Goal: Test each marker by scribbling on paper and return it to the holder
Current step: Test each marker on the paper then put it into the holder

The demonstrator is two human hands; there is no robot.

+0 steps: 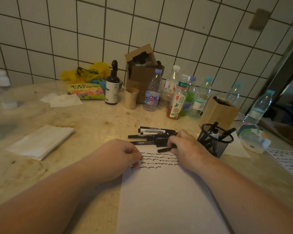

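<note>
A white sheet of paper (166,196) is laid flat, marked with five rows of black squiggles near its top edge. Black markers (150,135) are heaped at its 12 o'clock (mostly capped). A black mesh holder (215,142), set upright at 2 o'clock, contains several markers.

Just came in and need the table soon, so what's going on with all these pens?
A person is testing markers. The right hand is closing on a black marker from the loose pile, while the left hand steadies the paper, which already carries five scribbled rows. A few markers stand in the mesh holder.
</note>
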